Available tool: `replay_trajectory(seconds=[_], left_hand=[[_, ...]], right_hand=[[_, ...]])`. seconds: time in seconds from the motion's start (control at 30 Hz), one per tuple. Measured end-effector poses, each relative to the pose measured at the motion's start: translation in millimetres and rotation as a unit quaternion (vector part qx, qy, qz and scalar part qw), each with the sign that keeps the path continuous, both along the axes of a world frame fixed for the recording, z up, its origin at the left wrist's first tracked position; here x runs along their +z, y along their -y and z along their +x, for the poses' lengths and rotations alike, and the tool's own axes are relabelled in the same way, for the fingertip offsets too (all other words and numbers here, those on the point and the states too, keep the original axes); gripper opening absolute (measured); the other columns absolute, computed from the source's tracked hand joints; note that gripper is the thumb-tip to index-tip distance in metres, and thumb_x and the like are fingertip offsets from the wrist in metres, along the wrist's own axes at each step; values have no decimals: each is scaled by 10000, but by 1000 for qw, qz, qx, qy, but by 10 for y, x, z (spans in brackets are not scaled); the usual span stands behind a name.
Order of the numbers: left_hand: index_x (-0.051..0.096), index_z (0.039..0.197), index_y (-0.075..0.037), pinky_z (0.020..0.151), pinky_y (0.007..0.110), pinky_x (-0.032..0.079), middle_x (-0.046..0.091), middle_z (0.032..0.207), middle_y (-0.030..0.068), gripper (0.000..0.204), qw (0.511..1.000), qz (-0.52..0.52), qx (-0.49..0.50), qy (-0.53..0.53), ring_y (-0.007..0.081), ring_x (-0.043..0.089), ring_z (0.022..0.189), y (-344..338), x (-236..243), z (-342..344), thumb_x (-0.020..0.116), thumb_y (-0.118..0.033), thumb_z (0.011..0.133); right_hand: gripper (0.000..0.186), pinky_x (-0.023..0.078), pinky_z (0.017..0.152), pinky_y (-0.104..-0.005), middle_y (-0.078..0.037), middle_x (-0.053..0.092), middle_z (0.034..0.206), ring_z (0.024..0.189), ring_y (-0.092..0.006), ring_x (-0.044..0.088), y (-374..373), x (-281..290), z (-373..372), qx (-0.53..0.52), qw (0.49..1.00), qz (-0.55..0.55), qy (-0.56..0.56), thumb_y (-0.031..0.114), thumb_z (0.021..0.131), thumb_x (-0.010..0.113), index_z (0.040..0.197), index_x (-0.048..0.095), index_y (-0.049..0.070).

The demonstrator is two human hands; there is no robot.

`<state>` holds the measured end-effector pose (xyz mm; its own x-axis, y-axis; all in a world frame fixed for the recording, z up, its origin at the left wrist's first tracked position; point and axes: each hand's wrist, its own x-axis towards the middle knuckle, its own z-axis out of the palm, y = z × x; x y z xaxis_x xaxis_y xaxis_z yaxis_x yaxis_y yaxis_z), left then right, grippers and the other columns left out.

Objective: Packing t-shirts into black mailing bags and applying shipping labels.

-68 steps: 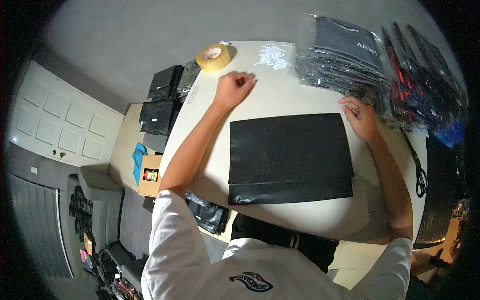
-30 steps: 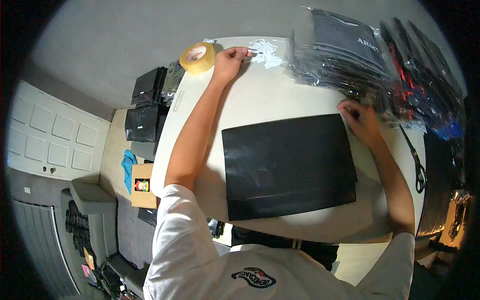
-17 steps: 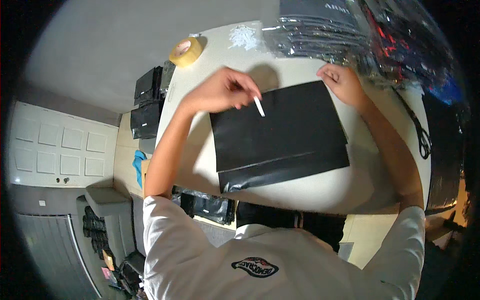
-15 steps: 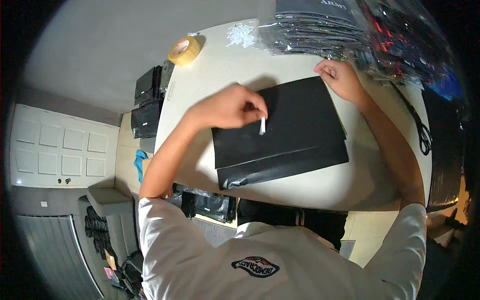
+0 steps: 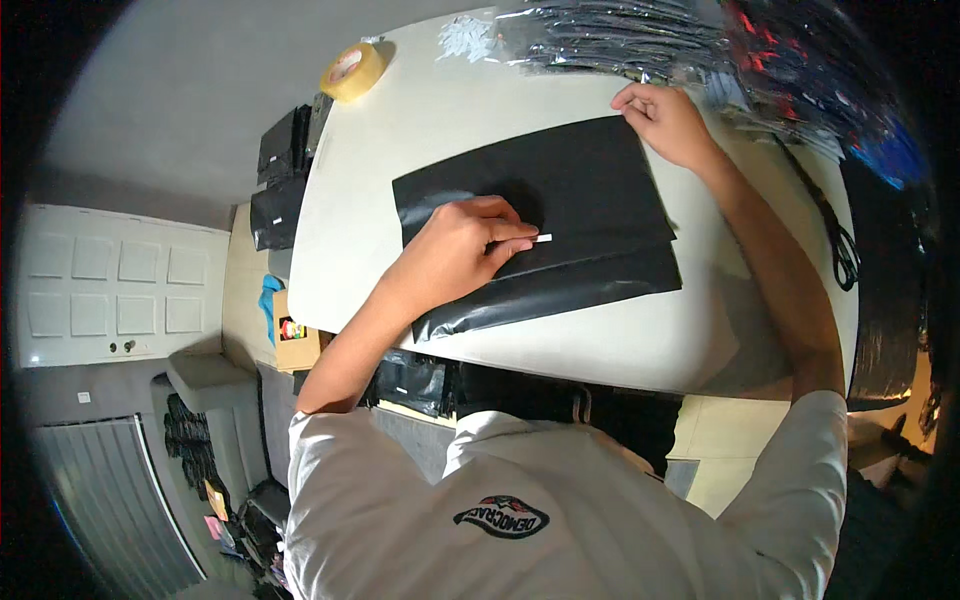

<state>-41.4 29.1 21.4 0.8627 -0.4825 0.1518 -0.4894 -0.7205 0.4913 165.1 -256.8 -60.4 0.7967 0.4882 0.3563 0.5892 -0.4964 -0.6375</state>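
Pinched narrowly in the left hand (image 5: 455, 250): a small white slip (image 5: 545, 238); on my feed it juts right from thumb and finger, long axis nearly left-to-right; it lies over the middle of the black plastic bag (image 5: 590, 190), just beyond the flap (image 5: 560, 288), contact not clear to me; bag on the white table (image 5: 335, 240), long axis left-to-right, right end slanting away; left hand is nearer; right hand (image 5: 668, 125) curls beside the bag's far right corner; I cannot tell if it holds anything.
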Motion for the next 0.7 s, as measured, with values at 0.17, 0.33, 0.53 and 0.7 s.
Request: replay_trajectory(seconds=[0.17,0.33,0.53,0.7], left_hand=[[824,1031,-69,721,384,588,749,957,138,168,999,-29,14,-7,292,730,778,38,-61,-167,792,-150,888],[824,1074,-94,760,391,583,736,967,133,213,998,-34,22,46,294,722,840,43,-40,-146,800,-162,875],[808,1090,-66,768,400,574,729,974,143,205,998,-37,-31,-30,309,717,835,-26,-61,-55,758,-146,908],[807,1105,-70,764,397,582,730,975,155,210,997,-45,-39,-40,306,725,829,-33,-89,-49,752,-124,909]], right_hand=[[151,407,559,-318,-23,562,620,562,-110,494,20,-60,72,-2,1000,8,21,131,944,680,1070,747,79],[149,388,549,-301,-14,543,616,561,-88,473,25,-45,58,-3,1000,11,11,122,953,674,1072,746,69],[148,385,547,-304,-6,554,627,567,-87,477,17,40,5,-9,999,-27,15,115,957,663,1070,743,63],[149,378,544,-305,-7,550,630,567,-87,479,1,46,1,-9,1000,-20,12,115,959,660,1073,743,69]])
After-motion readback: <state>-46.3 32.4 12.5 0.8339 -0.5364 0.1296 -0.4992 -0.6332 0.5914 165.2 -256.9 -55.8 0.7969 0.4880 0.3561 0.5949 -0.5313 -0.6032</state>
